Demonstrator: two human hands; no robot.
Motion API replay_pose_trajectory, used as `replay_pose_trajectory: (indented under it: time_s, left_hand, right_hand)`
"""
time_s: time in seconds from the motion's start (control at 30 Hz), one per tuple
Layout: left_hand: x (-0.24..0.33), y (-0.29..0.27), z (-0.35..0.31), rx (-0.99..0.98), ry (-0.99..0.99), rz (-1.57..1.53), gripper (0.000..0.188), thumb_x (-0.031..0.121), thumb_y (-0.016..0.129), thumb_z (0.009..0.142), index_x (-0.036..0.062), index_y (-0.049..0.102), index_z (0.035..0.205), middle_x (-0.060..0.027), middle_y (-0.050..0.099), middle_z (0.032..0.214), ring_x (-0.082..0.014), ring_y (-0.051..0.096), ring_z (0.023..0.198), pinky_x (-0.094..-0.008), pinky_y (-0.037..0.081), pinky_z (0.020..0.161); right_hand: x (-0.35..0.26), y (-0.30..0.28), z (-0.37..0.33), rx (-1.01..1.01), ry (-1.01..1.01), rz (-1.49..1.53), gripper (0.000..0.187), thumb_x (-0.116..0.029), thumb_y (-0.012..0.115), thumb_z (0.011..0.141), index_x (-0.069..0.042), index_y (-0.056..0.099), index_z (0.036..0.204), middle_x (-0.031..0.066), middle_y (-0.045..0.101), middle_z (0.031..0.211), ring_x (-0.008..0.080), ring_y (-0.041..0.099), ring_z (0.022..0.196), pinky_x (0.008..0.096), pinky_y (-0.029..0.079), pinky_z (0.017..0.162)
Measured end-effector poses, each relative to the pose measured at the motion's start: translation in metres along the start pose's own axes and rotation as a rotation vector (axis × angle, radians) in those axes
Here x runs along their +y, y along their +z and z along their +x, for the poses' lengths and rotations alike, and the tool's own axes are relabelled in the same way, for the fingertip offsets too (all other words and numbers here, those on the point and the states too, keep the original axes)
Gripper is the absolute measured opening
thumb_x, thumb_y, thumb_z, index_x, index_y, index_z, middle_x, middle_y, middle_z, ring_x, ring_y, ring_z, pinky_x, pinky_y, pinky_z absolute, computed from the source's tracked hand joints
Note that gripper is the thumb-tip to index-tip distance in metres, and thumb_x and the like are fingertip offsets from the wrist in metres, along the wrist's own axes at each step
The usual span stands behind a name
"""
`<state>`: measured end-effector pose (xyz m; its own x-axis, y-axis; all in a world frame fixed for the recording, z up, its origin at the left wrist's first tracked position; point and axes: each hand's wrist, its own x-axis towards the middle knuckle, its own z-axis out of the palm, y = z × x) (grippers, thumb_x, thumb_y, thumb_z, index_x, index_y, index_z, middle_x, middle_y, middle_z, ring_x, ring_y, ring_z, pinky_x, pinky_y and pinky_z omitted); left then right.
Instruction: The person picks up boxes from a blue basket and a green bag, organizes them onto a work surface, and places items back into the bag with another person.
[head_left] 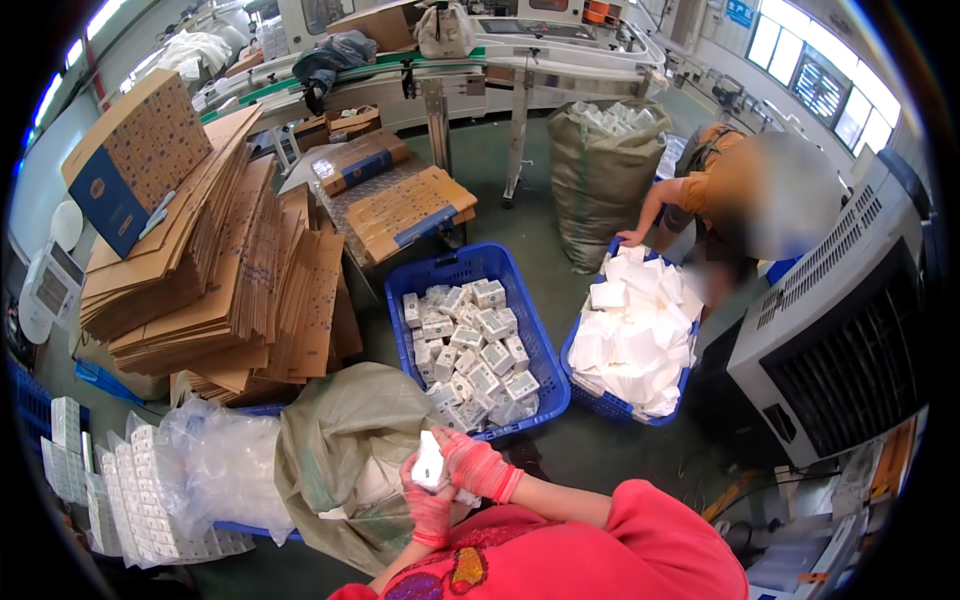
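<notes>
A small white pack [430, 462], overexposed so its details are lost, is held at the near rim of a blue crate [540, 345]. My left hand [427, 505], in a reddish mesh glove, grips its lower left side. From the right, my right hand [482, 468], gloved likewise, closes on its other side; some fingertips are hidden. Inside the crate lie several small white printed packs [485, 380]. Left of my hands, an olive woven sack [345, 425] sags open with white stuff in its mouth.
A co-worker [730, 180] bends over a second blue crate [635, 408] heaped with white folded pieces [635, 330]. A full woven sack [600, 185] stands behind. Flattened cartons [215, 290] pile up at left, above plastic-wrapped packs [150, 490]. An air cooler [840, 330] stands right.
</notes>
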<state>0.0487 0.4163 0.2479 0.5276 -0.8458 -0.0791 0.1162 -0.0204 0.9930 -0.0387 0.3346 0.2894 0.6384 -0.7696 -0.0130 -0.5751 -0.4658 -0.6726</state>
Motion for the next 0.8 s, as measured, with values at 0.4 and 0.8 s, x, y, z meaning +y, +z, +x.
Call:
replay_pose_trajectory:
  time_s: [0.4,0.8]
  left_hand:
    - [0.026,-0.004,0.027,-0.759,-0.382,-0.369,0.047,0.024,0.059,0.057,-0.0026,0.049,0.094,-0.0103,0.056,0.087,-0.0185,0.054,0.079,-0.0290,0.043,0.074]
    - [-0.001,0.057,0.096,-0.150,-0.591,-0.607,0.046,0.009,0.046,0.062,-0.0018,0.044,0.107,-0.0131,0.052,0.101,-0.0246,0.049,0.095,-0.0314,0.037,0.085]
  right_hand:
    - [0.073,0.027,-0.002,-0.019,0.368,0.924,0.007,-0.003,0.045,0.063,-0.003,0.051,0.065,0.0045,0.051,0.057,0.0105,0.048,0.054,0.0242,0.039,0.052]
    - [0.123,-0.044,0.038,-0.236,0.188,0.910,0.055,-0.032,0.062,0.066,0.003,0.043,0.104,0.0122,0.054,0.095,0.0195,0.052,0.089,0.0289,0.040,0.076]
